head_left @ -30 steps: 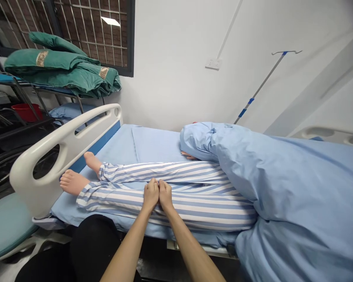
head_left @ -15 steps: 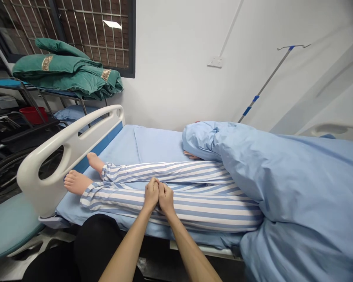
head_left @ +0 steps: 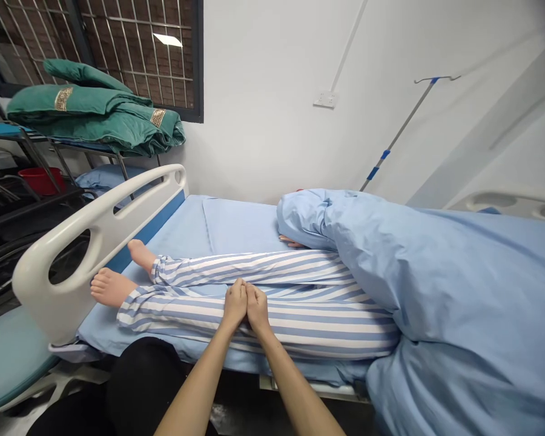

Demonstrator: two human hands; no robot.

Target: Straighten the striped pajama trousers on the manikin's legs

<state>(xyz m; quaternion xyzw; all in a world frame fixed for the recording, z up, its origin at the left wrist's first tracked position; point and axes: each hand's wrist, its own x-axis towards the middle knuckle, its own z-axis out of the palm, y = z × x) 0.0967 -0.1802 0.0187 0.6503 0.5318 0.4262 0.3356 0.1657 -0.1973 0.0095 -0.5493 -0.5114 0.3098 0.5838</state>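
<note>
My left hand [head_left: 235,303] and my right hand [head_left: 257,306] are side by side, fingers curled and the knuckles meeting. They rest at the lower part of the near leg, in blue-and-white striped trousers [head_left: 318,330]. Their palms face down or inward, so whatever may lie inside the fingers is hidden. Two bare feet [head_left: 113,287] stick out of the trouser cuffs toward the footboard. A light blue quilt [head_left: 418,260], folded back, covers the upper body. Fingertips of the lying figure [head_left: 292,241] show at the quilt's edge; whether it is a person or a manikin, I cannot tell.
A white bed footboard [head_left: 95,236] rises at the left, with a pale green stool [head_left: 13,357] beside it. Folded green bedding [head_left: 95,115] lies on a rack under the barred window. An IV pole [head_left: 399,133] leans behind the quilt. My black-clad knee [head_left: 148,375] is against the bedside.
The view has shifted slightly, so the bed and wall sit a little further left. My two hands keep their closed pose together over the near leg.
</note>
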